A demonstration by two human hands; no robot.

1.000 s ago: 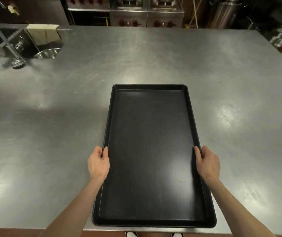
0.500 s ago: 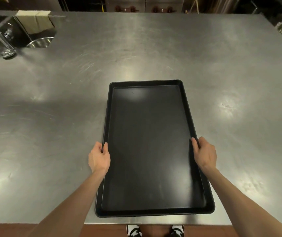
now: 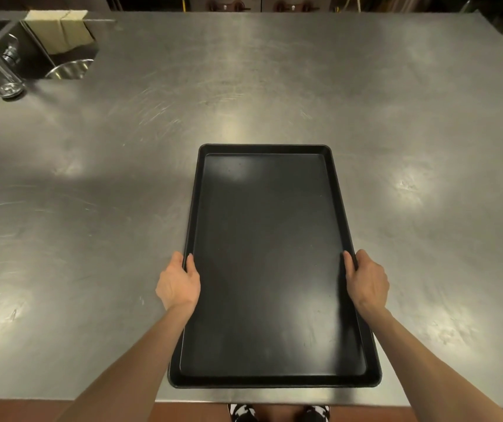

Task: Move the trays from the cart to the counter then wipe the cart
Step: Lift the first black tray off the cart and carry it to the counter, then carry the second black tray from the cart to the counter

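A single black tray (image 3: 271, 263) lies on the steel surface (image 3: 91, 223), long and rectangular with rounded corners and a low raised rim. Its flat inside is matte and dark, bare of any load, with soft patches of reflected light near the far end and toward the near right corner. It sits lengthwise, one short end pointing far and the other close to the near edge of the surface, a little right of the middle. Whether it rests fully flat or is lifted slightly cannot be told.

Two hands are on it, one at each long side, about midway along its near half. The left hand (image 3: 178, 283) wraps the left rim: the thumb lies over the top edge on the inside, and the remaining fingers (image 3: 177, 258) curl down around the outside, closed on the rim. The right hand (image 3: 367, 281) mirrors this on the right rim, thumb over the inner edge, the rest folded around the outer side. Both bare forearms reach in from the near edge.

At the far left, one sink (image 3: 40, 60) is set into the surface, with one metal bowl (image 3: 70, 70) inside it, a pale cloth (image 3: 58, 32) draped over its far edge, and one faucet (image 3: 3, 71) standing at its left.
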